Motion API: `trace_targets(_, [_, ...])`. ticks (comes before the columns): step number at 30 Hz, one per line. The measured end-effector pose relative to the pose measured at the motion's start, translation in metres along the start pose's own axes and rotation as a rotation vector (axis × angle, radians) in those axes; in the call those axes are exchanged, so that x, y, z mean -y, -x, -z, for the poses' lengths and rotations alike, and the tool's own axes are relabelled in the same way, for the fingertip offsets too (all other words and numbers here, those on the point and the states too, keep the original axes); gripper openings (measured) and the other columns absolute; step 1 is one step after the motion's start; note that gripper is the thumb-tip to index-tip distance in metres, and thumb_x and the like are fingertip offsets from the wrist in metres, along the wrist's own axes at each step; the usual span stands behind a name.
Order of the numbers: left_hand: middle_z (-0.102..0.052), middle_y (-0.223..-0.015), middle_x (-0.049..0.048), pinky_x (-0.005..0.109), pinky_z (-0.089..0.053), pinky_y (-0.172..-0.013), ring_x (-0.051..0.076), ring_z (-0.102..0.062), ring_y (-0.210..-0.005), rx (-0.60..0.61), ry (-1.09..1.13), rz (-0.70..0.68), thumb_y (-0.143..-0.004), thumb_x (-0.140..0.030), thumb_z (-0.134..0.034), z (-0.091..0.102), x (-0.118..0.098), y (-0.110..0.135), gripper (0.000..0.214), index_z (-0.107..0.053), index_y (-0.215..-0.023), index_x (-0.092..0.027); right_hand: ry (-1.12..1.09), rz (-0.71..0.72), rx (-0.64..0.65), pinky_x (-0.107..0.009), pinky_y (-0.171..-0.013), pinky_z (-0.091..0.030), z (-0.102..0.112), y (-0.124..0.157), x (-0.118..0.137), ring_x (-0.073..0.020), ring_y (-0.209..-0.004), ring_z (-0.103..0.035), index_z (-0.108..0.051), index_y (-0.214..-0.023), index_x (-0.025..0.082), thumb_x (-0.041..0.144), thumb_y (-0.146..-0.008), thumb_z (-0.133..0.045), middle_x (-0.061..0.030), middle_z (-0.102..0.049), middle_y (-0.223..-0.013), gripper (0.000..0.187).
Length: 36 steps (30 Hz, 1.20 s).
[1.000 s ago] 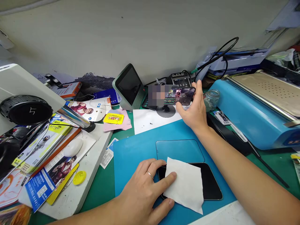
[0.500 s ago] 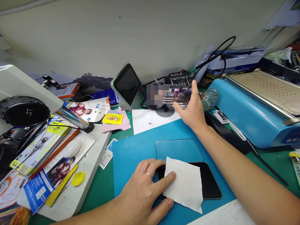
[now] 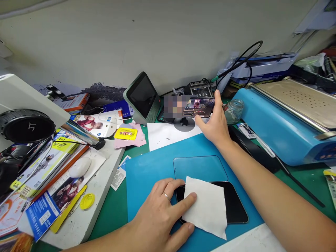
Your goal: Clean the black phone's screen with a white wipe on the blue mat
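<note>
A black-screened phone (image 3: 235, 206) lies on the blue mat (image 3: 147, 175), with a white wipe (image 3: 207, 206) spread over much of it. My left hand (image 3: 165, 210) rests at the phone's left end, fingers apart. Its index fingertip is on the wipe, and its thumb lies by the lower edge. Just beyond the phone is a clear, dark-rimmed screen protector (image 3: 201, 168). At the back, a lit smartphone (image 3: 202, 106) sits sideways above a round stand base (image 3: 183, 123). My right hand (image 3: 216, 122) grips its right end, thumb at the screen's lower edge; some fingers are hidden behind.
A blue machine (image 3: 273, 129) with a metal top stands at right, beside a glass jar (image 3: 235, 111) and a black tool with a cable. Left are a white board (image 3: 97, 196) with packets and a mouse (image 3: 80, 167), and a lamp-like stand. A smart display (image 3: 143, 96) stands behind.
The picture on the lit smartphone's screen has changed slightly, and my right thumb has shifted a little. My left hand, the wipe and the phone under it have stayed put.
</note>
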<state>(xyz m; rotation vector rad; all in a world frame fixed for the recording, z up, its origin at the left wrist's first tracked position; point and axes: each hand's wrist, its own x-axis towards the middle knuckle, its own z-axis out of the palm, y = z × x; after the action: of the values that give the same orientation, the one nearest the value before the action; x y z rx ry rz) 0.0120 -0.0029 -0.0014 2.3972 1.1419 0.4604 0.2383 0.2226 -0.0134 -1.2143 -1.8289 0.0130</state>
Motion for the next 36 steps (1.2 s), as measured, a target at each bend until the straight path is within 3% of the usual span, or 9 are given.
trace_targets(10, [-0.044,-0.147,0.0162,0.057,-0.049,-0.1,0.036,-0.049,-0.127,0.013,0.001,-0.013,-0.096,-0.028,-0.061,0.0,0.0,0.001,0.056,-0.046,-0.15,-0.026,0.0,0.021,0.02,-0.052,-0.12,-0.039,0.004,0.001,-0.002,-0.0352,-0.153,-0.029,-0.003,-0.164,0.028,0.032,-0.09,-0.06,-0.0075,-0.022,-0.17,0.094])
trace_targets(17, [-0.042,-0.148,0.016,0.057,-0.049,-0.1,0.036,-0.047,-0.128,0.024,0.011,-0.013,-0.096,-0.028,-0.061,-0.001,0.001,0.001,0.057,-0.044,-0.151,-0.027,-0.003,-0.033,0.022,-0.05,-0.122,-0.035,0.005,0.001,-0.001,-0.0323,-0.153,-0.029,-0.01,-0.163,0.02,0.028,-0.088,-0.057,-0.0117,-0.026,-0.168,0.089])
trace_targets(20, [-0.042,-0.148,0.0159,0.057,-0.049,-0.1,0.036,-0.048,-0.127,0.017,0.009,-0.017,-0.096,-0.028,-0.061,-0.001,0.0,0.001,0.057,-0.044,-0.15,-0.027,-0.033,-0.061,-0.006,-0.05,-0.119,-0.04,0.004,0.001,-0.001,-0.0317,-0.15,-0.036,-0.017,-0.162,0.019,0.026,-0.087,-0.055,-0.0131,-0.033,-0.166,0.084])
trace_targets(23, [-0.043,-0.147,0.0166,0.057,-0.049,-0.1,0.036,-0.048,-0.126,-0.002,0.006,-0.031,-0.095,-0.027,-0.062,-0.001,0.0,0.0,0.057,-0.045,-0.149,-0.026,-0.153,-0.125,-0.121,-0.046,-0.109,-0.049,0.0,-0.004,-0.002,-0.029,-0.133,-0.057,-0.036,-0.154,0.017,0.028,-0.088,-0.055,-0.0146,-0.054,-0.151,0.069])
trace_targets(26, [-0.042,-0.147,0.0167,0.058,-0.048,-0.101,0.036,-0.047,-0.126,-0.006,0.004,-0.033,-0.095,-0.027,-0.062,-0.001,0.001,-0.001,0.056,-0.045,-0.149,-0.025,-0.313,-0.212,-0.256,-0.041,-0.093,-0.057,-0.006,-0.013,-0.001,-0.0248,-0.106,-0.071,-0.061,-0.131,0.016,0.035,-0.092,-0.054,-0.0123,-0.073,-0.119,0.044])
trace_targets(30, [-0.042,-0.147,0.0167,0.058,-0.048,-0.1,0.036,-0.047,-0.126,0.001,0.005,-0.037,-0.095,-0.027,-0.061,-0.001,0.002,-0.001,0.057,-0.044,-0.15,-0.026,-0.372,-0.256,-0.314,-0.035,-0.079,-0.059,-0.006,-0.023,0.003,-0.021,-0.09,-0.072,-0.07,-0.109,0.017,0.039,-0.095,-0.051,-0.0084,-0.077,-0.099,0.032])
trace_targets(36, [-0.042,-0.146,0.0171,0.058,-0.047,-0.101,0.036,-0.048,-0.126,-0.015,0.008,-0.045,-0.095,-0.028,-0.062,-0.003,0.003,-0.001,0.057,-0.045,-0.149,-0.025,-0.385,-0.266,-0.342,-0.034,-0.077,-0.057,-0.002,-0.022,0.004,-0.0196,-0.086,-0.071,-0.072,-0.105,0.018,0.039,-0.093,-0.055,-0.0064,-0.076,-0.094,0.029])
